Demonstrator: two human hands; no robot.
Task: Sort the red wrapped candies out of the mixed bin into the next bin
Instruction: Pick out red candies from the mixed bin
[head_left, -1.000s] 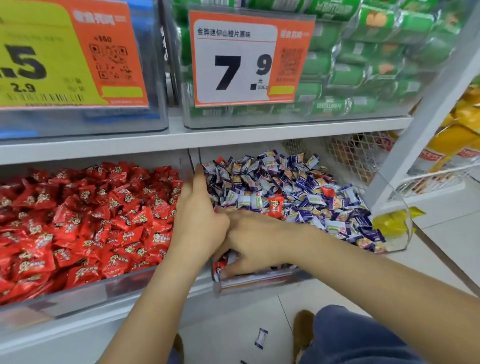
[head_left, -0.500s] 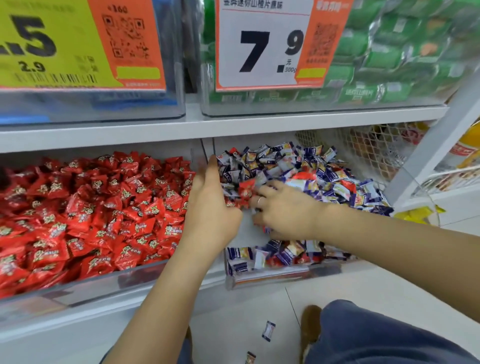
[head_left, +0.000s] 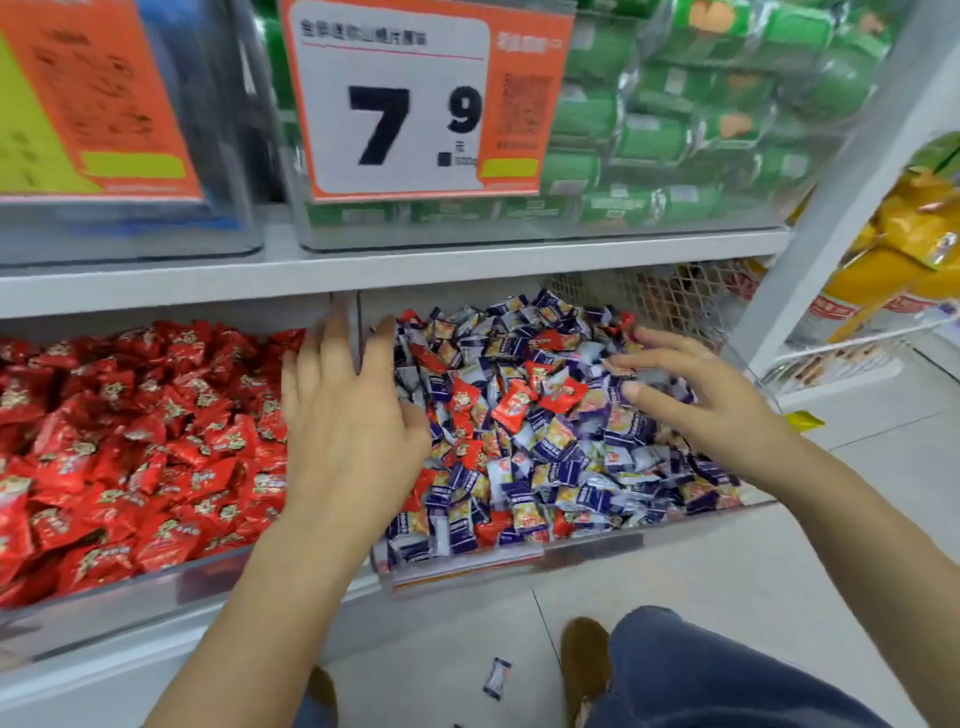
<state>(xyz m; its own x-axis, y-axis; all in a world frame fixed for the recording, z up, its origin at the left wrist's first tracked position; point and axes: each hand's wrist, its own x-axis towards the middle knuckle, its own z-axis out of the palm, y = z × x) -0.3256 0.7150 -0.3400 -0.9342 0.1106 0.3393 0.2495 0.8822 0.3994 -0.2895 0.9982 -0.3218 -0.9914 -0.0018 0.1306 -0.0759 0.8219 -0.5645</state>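
On a shop shelf, the mixed bin (head_left: 571, 545) holds red wrapped candies (head_left: 511, 405) among purple ones. They lie between the left hand (head_left: 348, 431) and right hand (head_left: 691, 395), both spread wide, holding nothing.

price sign "7.9" (head_left: 415, 98) | green packs (head_left: 675, 104) behind | stray candy (head_left: 497, 677) on floor

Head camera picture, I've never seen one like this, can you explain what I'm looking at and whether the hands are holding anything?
The camera sits on a person's head, looking down at a shop shelf. The left hand is spread open by the divider between two clear bins. The right hand hovers open over the mixed bin of purple wrapped candies, with red wrapped candies scattered among them. Neither hand holds anything. The next bin, to the left, is full of red ones. One wrapped candy lies on the floor.
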